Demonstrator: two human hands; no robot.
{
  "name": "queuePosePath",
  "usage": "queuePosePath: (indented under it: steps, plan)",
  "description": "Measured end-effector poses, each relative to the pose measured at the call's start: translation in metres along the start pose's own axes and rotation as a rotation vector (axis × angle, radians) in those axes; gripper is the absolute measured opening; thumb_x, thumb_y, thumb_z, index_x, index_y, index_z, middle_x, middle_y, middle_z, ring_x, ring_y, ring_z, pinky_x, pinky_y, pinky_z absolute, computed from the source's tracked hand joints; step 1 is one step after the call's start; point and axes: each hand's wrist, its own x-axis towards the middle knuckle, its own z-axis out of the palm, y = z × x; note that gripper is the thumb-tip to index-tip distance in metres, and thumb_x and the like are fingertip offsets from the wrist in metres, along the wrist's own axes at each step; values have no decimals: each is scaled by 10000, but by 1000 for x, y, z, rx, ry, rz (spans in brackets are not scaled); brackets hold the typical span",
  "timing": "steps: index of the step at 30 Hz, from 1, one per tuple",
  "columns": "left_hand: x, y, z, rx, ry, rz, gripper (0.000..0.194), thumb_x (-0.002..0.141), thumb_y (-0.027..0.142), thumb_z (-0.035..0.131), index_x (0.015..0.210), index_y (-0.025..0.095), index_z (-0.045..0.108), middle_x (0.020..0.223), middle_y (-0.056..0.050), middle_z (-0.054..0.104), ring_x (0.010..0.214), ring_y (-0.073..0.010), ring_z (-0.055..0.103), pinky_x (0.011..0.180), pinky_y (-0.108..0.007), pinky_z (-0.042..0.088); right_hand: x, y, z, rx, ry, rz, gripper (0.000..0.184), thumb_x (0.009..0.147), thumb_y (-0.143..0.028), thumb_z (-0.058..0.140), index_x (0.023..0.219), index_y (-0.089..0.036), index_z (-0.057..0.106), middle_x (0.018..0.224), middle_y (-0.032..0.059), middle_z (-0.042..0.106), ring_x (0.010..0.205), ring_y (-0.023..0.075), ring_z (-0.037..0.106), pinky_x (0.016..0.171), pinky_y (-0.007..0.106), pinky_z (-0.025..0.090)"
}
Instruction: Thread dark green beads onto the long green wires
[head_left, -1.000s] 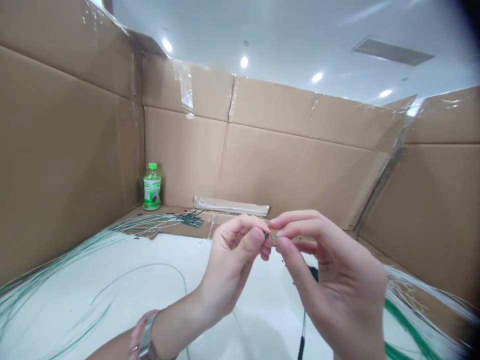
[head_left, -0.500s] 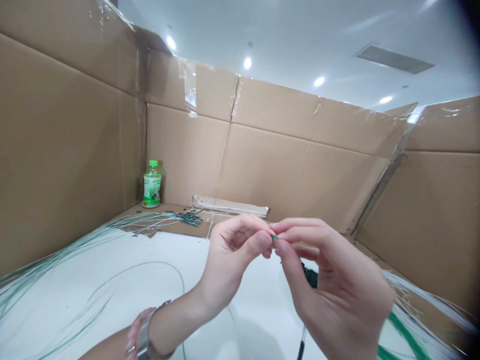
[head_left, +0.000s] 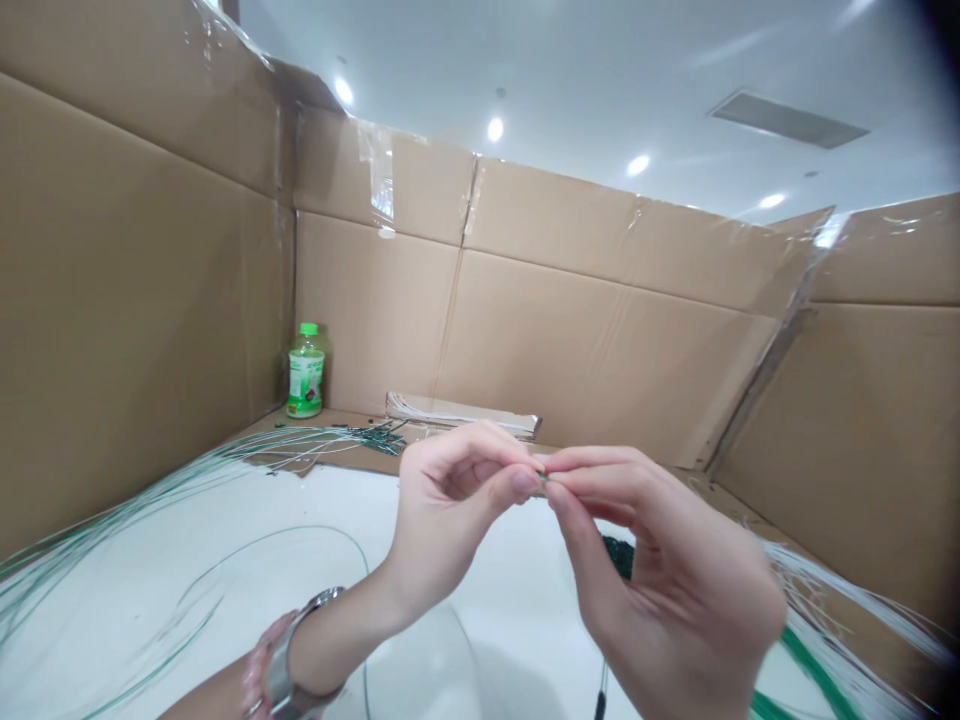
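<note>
My left hand [head_left: 450, 520] and my right hand [head_left: 660, 560] meet fingertip to fingertip above the white table surface [head_left: 315, 600]. Between the pinched thumbs and index fingers shows a short piece of thin green wire [head_left: 542, 477]; most of it is hidden by the fingertips. Both hands are closed on it. A long thin green wire [head_left: 365, 570] curves over the table under my left wrist, and whether it joins the pinched piece I cannot tell. Behind my right hand lies a dark green clump [head_left: 619, 555], partly covered by my fingers.
Cardboard walls [head_left: 600, 350] enclose the table. A green-capped bottle [head_left: 306, 375] stands in the far left corner. Green and white wires [head_left: 150, 500] run along the left, dark tips at the back. White wires [head_left: 450, 412] lie on a cardboard strip; more white strands [head_left: 847, 590] and green bundles [head_left: 817, 670] lie right.
My left hand has shifted slightly left and its wrist has turned a little. The fingertips have come closer together, so less of the green wire shows. My right hand has barely moved.
</note>
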Motion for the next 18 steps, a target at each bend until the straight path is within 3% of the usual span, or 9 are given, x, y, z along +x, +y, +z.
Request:
queuePosePath:
  steps: [8, 18]
  plan:
    - [-1, -1, 0, 70, 42, 22, 68, 768, 193, 708, 707, 173, 729, 655, -18, 643, 582, -75, 591, 531, -143, 513, 0, 3, 4, 79, 35, 28, 207, 720, 37, 631, 771, -162, 621, 751, 11, 655, 712, 119, 633, 584, 219, 549]
    - [-2, 3, 2, 34, 20, 4, 108, 787, 117, 673, 755, 193, 744, 721, -9, 669, 615, -65, 638, 587, -125, 552, 0, 5, 4, 130, 13, 50, 262, 712, 62, 609, 826, -174, 628, 821, 18, 653, 769, 125, 630, 590, 215, 561]
